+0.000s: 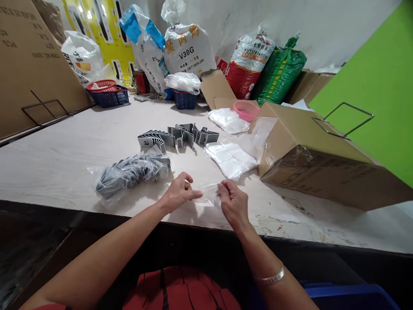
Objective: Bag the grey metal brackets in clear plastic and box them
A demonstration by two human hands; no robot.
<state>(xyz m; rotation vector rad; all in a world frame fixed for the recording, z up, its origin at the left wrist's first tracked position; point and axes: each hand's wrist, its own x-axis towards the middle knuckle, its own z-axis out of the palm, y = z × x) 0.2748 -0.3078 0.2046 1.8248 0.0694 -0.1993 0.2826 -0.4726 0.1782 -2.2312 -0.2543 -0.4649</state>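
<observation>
Just over the table's front edge, a small clear plastic bag [209, 196] spans the gap between my hands. My right hand [235, 202] pinches one side of it between thumb and curled fingers. On the other side, my left hand [179, 193] has its fingers curled and its thumb along the bag's edge. Left of my left hand lies a clear bag filled with grey brackets [129, 174]. Behind it, loose grey angled brackets [151, 140] stand in a row, with more brackets [187, 134] clustered to their right. A stack of flat clear bags [230, 157] lies beyond my right hand.
An overturned cardboard box [322, 159] occupies the right side of the table [74, 155]. Another bag pile [229, 119] lies near a pink basket [246, 111]. Blue baskets [111, 98] and full sacks [190, 49] line the back. A large carton [35, 64] stands left.
</observation>
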